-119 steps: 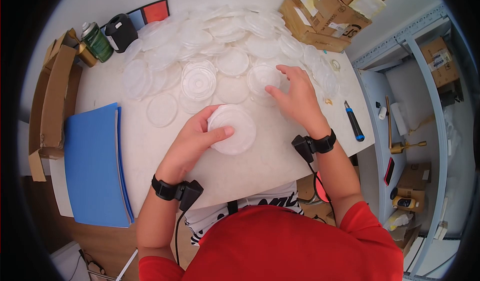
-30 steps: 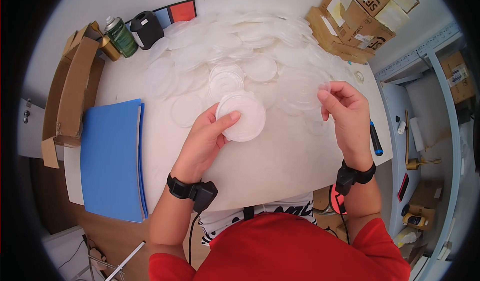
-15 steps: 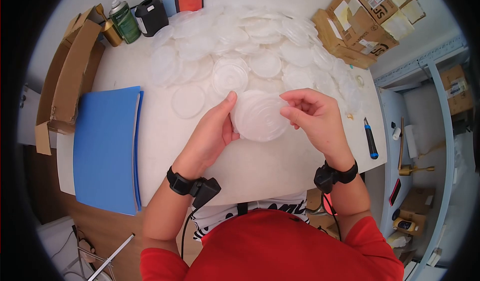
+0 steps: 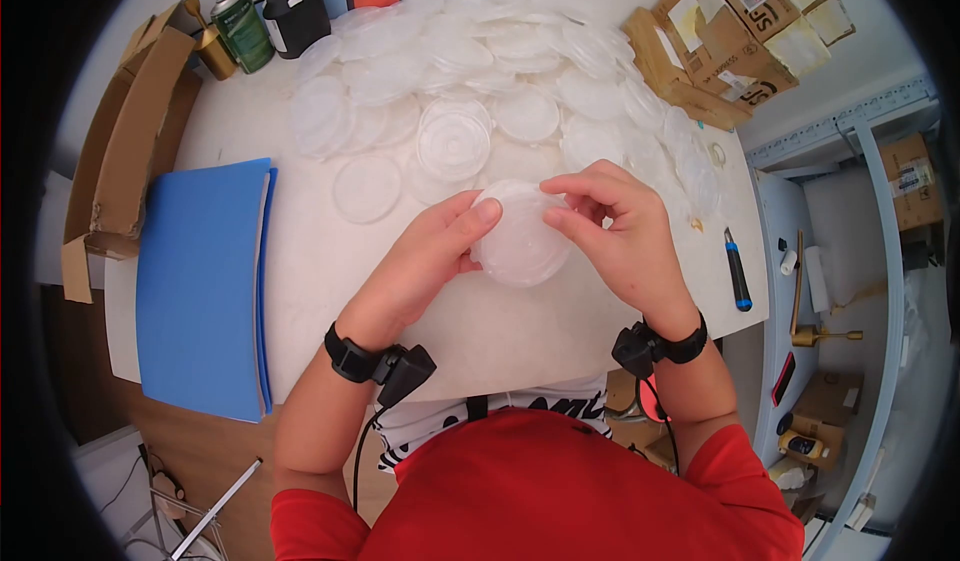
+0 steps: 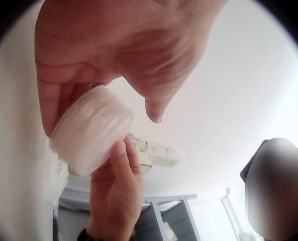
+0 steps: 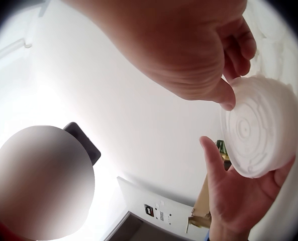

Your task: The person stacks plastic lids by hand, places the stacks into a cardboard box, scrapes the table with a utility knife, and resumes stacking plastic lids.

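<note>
In the head view my left hand (image 4: 430, 251) holds a thick stack of round, translucent plastic lids (image 4: 520, 251) above the near part of the table. Its fingers curve round the stack from below and the side, as the left wrist view shows, while the thumb stands up off the rim. My right hand (image 4: 622, 236) pinches the edge of the top lid (image 6: 244, 128) between thumb and index finger, on the stack's right side. Ridged rings mark this lid's face in the right wrist view. Beyond the hands, a large heap of similar lids (image 4: 455, 56) covers the table's back.
On the left lie blue folders (image 4: 200, 291) beside an open cardboard box (image 4: 140, 141). A green spray can (image 4: 242, 29) and a black bottle (image 4: 297, 19) stand at the back left. A utility knife (image 4: 737, 273) lies at right; shipping boxes (image 4: 725, 36) stand behind. One lid (image 4: 366, 189) lies apart.
My right hand has come in from the right with a lid, which now lies on top of the stack. My left thumb has lifted from the stack's face to its edge.
</note>
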Available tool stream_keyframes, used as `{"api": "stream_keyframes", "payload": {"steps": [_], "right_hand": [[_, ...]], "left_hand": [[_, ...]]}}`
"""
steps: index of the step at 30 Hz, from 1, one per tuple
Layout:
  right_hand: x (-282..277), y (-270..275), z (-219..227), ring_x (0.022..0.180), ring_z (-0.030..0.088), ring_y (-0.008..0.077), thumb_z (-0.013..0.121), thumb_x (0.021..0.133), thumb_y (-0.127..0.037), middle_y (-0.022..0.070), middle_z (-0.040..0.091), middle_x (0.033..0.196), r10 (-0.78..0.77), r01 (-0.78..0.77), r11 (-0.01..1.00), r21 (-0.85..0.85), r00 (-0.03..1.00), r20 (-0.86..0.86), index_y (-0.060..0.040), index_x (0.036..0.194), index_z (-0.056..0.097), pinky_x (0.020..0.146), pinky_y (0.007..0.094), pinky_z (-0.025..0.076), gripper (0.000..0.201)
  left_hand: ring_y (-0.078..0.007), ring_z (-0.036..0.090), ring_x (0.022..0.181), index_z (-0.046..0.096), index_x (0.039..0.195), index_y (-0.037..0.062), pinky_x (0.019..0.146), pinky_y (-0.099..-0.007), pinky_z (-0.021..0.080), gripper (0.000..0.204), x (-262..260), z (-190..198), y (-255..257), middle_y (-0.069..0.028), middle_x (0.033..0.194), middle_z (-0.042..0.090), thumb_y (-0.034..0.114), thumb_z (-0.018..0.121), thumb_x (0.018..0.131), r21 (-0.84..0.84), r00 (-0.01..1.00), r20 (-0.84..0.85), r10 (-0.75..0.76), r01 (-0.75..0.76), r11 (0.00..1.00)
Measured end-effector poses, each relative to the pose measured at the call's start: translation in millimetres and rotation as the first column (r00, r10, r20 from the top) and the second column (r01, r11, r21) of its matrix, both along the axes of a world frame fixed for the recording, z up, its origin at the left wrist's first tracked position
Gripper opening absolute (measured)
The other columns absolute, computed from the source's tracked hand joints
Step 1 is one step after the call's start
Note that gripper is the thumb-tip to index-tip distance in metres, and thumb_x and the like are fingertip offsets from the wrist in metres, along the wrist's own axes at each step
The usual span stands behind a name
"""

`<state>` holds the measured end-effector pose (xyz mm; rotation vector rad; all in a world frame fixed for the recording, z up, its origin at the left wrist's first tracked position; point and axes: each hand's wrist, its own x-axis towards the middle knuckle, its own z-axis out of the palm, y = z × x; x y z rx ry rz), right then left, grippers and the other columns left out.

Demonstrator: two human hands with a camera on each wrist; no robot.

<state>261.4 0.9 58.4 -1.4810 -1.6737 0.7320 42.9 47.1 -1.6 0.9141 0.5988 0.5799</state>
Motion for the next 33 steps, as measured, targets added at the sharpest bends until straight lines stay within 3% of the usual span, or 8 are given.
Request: {"api": "stream_keyframes", "payload": {"steps": [1,3,6,13,15,19,28,33], "right_hand": [[0,0,1,0.068,0.05,0.0085,0.078,0.084,-0.002,0.0017,0.059,0.083,-0.001,0.001,1.0,-0.003,1.0,-0.001,-0.0035,0.108,0.077,0.063,0.0242,0.044,0.024],[-1,0,2,0.066,0.049,0.0098,0.078,0.084,-0.002,0.0021,0.059,0.082,-0.003,0.001,1.0,0.023,0.998,0.064,-0.0031,0.107,0.077,0.063,0.0253,0.044,0.023],[1,1,-1,0.066,0.049,0.0108,0.078,0.084,-0.003,0.003,0.06,0.084,0.012,-0.013,1.0,0.019,0.997,0.071,-0.0028,0.108,0.077,0.062,0.0261,0.044,0.024],[9,2,-15,0.077,0.056,0.0102,0.081,0.085,-0.008,0.0035,0.065,0.095,-0.005,0.003,0.999,-0.032,0.998,-0.062,-0.0037,0.113,0.075,0.071,0.0254,0.048,0.029],[12,3,-17,0.087,0.061,0.0112,0.081,0.086,-0.01,0.0043,0.069,0.102,0.007,-0.027,0.995,-0.094,0.979,-0.203,-0.0025,0.113,0.074,0.077,0.0255,0.05,0.029],[16,1,-15,0.091,0.064,0.0125,0.081,0.087,-0.01,0.0053,0.07,0.106,0.016,-0.04,0.992,-0.12,0.98,-0.197,-0.001,0.112,0.074,0.079,0.0259,0.051,0.028],[8,-4,-14,0.085,0.064,0.0148,0.08,0.084,-0.005,0.0067,0.071,0.1,-0.007,0.011,0.998,0.062,0.998,-0.061,-0.0021,0.102,0.076,0.075,0.0273,0.05,0.019],[5,-5,-13,0.083,0.064,0.0163,0.08,0.083,-0.003,0.0081,0.071,0.097,-0.022,0.019,0.984,0.178,1.0,0.016,-0.0025,0.098,0.077,0.072,0.0279,0.05,0.015]], "left_hand": [[-0.0157,0.063,0.119,0.051,0.145,-0.0001,0.105,-0.0329,0.049,0.063,0,3,0,-0.0076,0.133,0.064,0.049,0.054,0.106,-0.003,1.0,-0.001,-0.001,0.001,1.0],[-0.0142,0.063,0.118,0.052,0.144,-0.0007,0.103,-0.0307,0.048,0.062,-1,11,-1,-0.0074,0.131,0.065,0.037,0.07,0.099,0.068,0.997,-0.056,-0.047,0.051,0.996],[-0.0135,0.063,0.118,0.052,0.144,-0.0014,0.103,-0.0301,0.048,0.061,1,12,-3,-0.0079,0.131,0.066,0.026,0.075,0.095,0.037,0.999,-0.032,-0.025,0.026,0.999],[-0.0141,0.064,0.118,0.051,0.145,-0.0017,0.105,-0.0306,0.047,0.062,1,10,-2,-0.0085,0.131,0.067,0.021,0.076,0.093,0.043,1.0,-0.004,-0.023,0.023,0.999],[-0.0146,0.064,0.118,0.05,0.146,-0.0019,0.105,-0.031,0.047,0.064,0,12,-2,-0.0089,0.132,0.066,0.02,0.077,0.092,0.053,1.0,-0.014,-0.026,0.026,0.998],[-0.0149,0.064,0.119,0.049,0.147,-0.002,0.106,-0.0311,0.047,0.065,0,11,-2,-0.0091,0.133,0.066,0.019,0.077,0.092,0.074,0.999,-0.018,-0.046,0.047,0.996],[-0.0138,0.063,0.119,0.05,0.146,-0.0014,0.105,-0.0307,0.047,0.063,1,10,-3,-0.0084,0.132,0.066,0.017,0.076,0.092,0.069,0.999,-0.012,-0.042,0.043,0.997],[-0.0124,0.065,0.114,0.055,0.142,-0.0012,0.099,-0.0285,0.051,0.054,2,9,-4,-0.0069,0.126,0.068,0.016,0.075,0.095,0.078,1.0,0.008,0.0,0.0,0.997]]}}
